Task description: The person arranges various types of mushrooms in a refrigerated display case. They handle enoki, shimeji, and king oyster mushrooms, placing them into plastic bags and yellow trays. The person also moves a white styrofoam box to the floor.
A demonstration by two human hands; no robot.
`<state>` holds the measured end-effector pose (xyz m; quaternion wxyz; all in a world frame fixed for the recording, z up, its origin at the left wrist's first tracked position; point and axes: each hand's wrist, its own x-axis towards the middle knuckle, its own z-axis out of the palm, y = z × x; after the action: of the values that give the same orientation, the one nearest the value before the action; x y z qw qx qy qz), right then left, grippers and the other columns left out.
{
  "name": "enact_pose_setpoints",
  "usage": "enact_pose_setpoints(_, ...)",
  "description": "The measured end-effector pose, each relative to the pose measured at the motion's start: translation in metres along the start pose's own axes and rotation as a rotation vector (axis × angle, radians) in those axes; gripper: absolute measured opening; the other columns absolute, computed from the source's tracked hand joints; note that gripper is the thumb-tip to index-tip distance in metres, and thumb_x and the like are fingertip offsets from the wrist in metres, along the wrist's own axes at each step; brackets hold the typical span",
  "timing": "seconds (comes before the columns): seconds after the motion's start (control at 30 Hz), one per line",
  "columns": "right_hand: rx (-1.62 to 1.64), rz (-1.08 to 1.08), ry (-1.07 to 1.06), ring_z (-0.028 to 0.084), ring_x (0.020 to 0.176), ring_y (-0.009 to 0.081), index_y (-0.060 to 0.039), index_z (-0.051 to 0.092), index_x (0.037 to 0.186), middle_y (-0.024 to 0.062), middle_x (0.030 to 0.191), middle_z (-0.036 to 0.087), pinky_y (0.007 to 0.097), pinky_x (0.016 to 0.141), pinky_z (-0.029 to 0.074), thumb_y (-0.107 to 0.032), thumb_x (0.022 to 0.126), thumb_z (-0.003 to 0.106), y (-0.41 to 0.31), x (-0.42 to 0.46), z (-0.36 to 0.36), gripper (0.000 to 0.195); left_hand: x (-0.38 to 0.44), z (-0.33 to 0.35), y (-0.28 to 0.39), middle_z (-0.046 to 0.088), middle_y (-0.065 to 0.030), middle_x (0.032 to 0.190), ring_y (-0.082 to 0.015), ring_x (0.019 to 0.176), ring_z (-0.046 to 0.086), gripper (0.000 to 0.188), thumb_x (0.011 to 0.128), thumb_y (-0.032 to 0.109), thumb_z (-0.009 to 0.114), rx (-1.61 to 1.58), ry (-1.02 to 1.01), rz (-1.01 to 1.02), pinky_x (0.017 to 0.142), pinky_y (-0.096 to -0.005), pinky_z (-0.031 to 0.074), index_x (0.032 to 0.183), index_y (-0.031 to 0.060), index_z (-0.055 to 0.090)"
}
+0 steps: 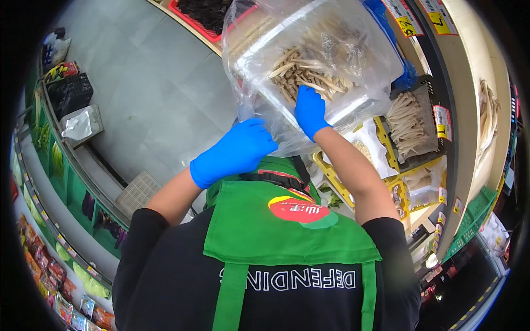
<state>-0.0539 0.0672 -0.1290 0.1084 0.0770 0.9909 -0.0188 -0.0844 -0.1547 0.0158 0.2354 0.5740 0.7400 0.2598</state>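
Long-stemmed mushrooms (296,74) lie heaped in a white foam box (285,109) lined with a clear plastic bag (352,45). My right hand (311,111), in a blue glove, reaches over the box's near wall with its curled fingertips at the mushrooms; whether it grips any is not clear. My left hand (238,149), also gloved in blue, is curled at the near left edge of the bag, and its fingertips are partly hidden, so a grip on the plastic cannot be made out.
Right of the box, a dark tray (432,145) holds pale mushrooms (408,124), beside yellow crates (383,138) with paper lining. A red basket (194,25) of dark produce stands at the top. Curved shelves with price tags run along the right; produce shelves and a black crate (74,93) are at left.
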Motion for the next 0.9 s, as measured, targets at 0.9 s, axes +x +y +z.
enact_pose_setpoints(0.9,2.51,0.103,-0.476,0.06,0.101,0.0337,0.0038,0.035,0.134,0.0229,0.121,0.053,0.0499,0.093,0.045,-0.016,0.08,0.058,0.043,-0.069,-0.125,0.062,0.024,-0.003,0.003,0.056,-0.0123,0.079,-0.0315,0.08,0.054,0.017,0.074,0.005,0.059,-0.045,0.145,0.097,0.073,-0.0414,0.044,0.091,0.0073,0.062)
